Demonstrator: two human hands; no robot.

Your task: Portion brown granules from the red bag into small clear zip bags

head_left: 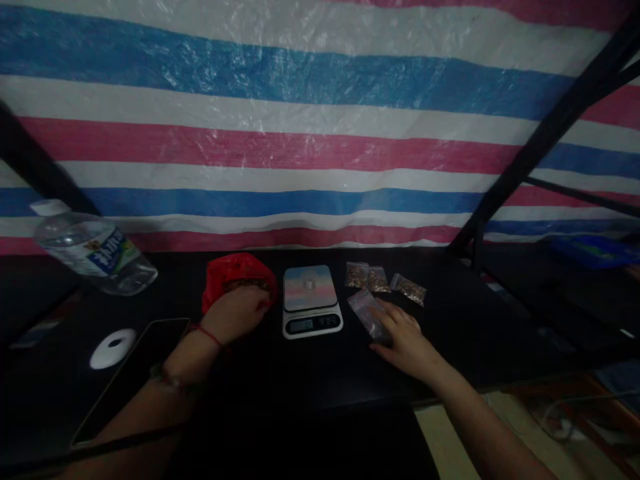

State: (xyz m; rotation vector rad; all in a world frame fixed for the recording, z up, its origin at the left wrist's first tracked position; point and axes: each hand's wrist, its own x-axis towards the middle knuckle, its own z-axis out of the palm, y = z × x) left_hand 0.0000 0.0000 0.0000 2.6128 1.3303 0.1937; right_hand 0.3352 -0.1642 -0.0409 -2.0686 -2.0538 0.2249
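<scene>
Left hand (239, 311) at the mouth of the red bag (235, 277), fingers curled into it, whether pinching anything impossible to tell; right hand (400, 333) flat on a stack of clear bags (367, 313) on the tabletop (320, 380), fingers spread and slightly bent. Between the two hands a scale (311, 300); just beyond the right fingers three filled bags (385, 281) in a row. Left of the left hand a phone (145, 360), white disc (113, 348) and water bottle (93, 248).
</scene>
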